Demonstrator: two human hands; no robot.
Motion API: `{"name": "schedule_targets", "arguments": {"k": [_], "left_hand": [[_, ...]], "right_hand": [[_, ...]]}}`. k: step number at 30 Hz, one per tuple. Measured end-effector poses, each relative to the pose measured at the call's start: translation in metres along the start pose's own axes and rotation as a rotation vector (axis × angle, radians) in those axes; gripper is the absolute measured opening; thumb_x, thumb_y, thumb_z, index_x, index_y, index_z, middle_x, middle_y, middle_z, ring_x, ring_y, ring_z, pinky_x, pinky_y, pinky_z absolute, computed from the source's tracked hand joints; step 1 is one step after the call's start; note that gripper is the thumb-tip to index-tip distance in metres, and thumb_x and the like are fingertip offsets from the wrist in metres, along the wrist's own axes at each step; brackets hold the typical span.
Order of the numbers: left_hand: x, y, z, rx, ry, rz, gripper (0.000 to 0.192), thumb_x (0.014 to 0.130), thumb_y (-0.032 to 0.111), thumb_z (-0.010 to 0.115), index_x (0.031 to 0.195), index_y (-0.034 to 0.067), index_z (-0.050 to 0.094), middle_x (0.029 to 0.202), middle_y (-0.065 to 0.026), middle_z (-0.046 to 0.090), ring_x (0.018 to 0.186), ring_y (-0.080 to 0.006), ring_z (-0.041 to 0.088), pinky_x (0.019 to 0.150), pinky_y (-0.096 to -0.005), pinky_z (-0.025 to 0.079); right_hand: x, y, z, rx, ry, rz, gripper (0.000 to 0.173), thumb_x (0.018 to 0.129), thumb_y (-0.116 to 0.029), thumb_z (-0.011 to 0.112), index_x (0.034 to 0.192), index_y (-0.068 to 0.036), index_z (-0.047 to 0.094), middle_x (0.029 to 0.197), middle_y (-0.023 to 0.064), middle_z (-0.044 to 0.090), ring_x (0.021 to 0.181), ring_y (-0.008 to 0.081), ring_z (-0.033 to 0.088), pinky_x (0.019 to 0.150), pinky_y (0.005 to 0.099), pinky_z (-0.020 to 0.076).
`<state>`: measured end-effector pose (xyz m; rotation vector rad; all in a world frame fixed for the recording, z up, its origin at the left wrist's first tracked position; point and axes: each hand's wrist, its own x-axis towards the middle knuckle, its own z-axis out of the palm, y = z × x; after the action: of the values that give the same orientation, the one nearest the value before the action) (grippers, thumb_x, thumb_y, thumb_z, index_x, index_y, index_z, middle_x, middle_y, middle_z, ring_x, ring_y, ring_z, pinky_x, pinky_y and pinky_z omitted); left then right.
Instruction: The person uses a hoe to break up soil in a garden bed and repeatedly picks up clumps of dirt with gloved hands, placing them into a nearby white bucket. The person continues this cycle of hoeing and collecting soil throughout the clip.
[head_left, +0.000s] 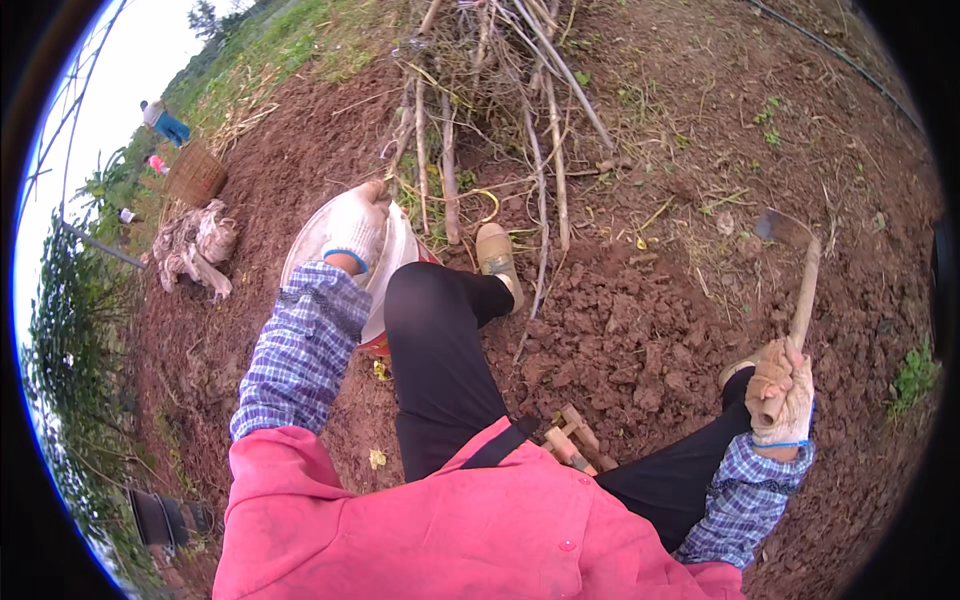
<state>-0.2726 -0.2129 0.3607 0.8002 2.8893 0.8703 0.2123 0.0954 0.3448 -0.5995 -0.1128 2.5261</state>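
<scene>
My left hand (360, 221), in a white knit glove, is at the rim of a white bucket (379, 300) with some red on its outside, beside my bent knee. Its fingers are partly hidden, so whether they grip the rim cannot be told. My right hand (780, 394), also gloved, is closed around the wooden handle of a small hoe (806, 292). The hoe's metal blade points up and to the left, above the soil. Between my legs lies loosened, clumpy reddish soil (622, 337). Part of a low wooden stool (574, 442) shows below me.
Wooden poles (450, 172) with dry vines stand in front of my left shoe. At left lie a crumpled pale cloth or sheet (196, 244) and a wicker basket (196, 176), with a person (166, 122) beyond. A dark bucket (154, 517) sits lower left; a hose (840, 56) crosses upper right.
</scene>
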Motion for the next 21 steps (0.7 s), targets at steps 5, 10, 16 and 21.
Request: {"name": "schedule_targets", "arguments": {"k": [5, 10, 16, 21], "left_hand": [[0.051, 0.124, 0.089, 0.074, -0.396, 0.067, 0.035, 0.08, 0.01, 0.067, 0.113, 0.002, 0.061, 0.096, -0.0161, 0.068, 0.087, -0.0242, 0.068, 0.076, -0.0298, 0.053], [0.047, 0.179, 0.243, 0.332, -0.723, 0.546, 0.036, 0.077, 0.024, 0.073, 0.106, 0.004, 0.065, 0.093, -0.0168, 0.068, 0.086, -0.0258, 0.066, 0.076, -0.0348, 0.05], [0.009, 0.181, 0.437, 0.227, -0.975, 0.417, 0.039, 0.078, 0.026, 0.067, 0.113, 0.009, 0.064, 0.106, -0.0178, 0.065, 0.101, -0.0336, 0.062, 0.087, -0.039, 0.048], [-0.011, 0.182, 0.555, 0.298, -0.885, 0.385, 0.032, 0.085, 0.021, 0.056, 0.114, 0.006, 0.059, 0.108, -0.0181, 0.064, 0.103, -0.0349, 0.06, 0.089, -0.0444, 0.047]], "right_hand": [[0.0, -0.003, 0.0, 0.011, 0.031, 0.023, 0.024, 0.098, -0.02, 0.046, 0.077, -0.008, 0.043, 0.057, -0.0029, 0.04, 0.043, 0.008, 0.041, 0.042, 0.0281, 0.0446], [0.003, 0.0, 0.013, 0.108, 0.018, -0.017, 0.016, 0.099, -0.018, 0.04, 0.097, -0.004, 0.047, 0.066, -0.0007, 0.042, 0.049, 0.0093, 0.044, 0.044, 0.0287, 0.0439], [-0.001, -0.002, 0.014, -0.008, 0.3, -0.041, 0.009, 0.092, -0.014, 0.052, 0.094, -0.01, 0.045, 0.059, -0.0018, 0.042, 0.039, 0.0077, 0.039, 0.036, 0.0249, 0.0375], [0.009, -0.011, 0.018, -0.23, 0.414, 0.113, 0.013, 0.089, -0.014, 0.05, 0.09, -0.019, 0.039, 0.051, -0.002, 0.034, 0.031, 0.0083, 0.027, 0.03, 0.0265, 0.0286]]}}
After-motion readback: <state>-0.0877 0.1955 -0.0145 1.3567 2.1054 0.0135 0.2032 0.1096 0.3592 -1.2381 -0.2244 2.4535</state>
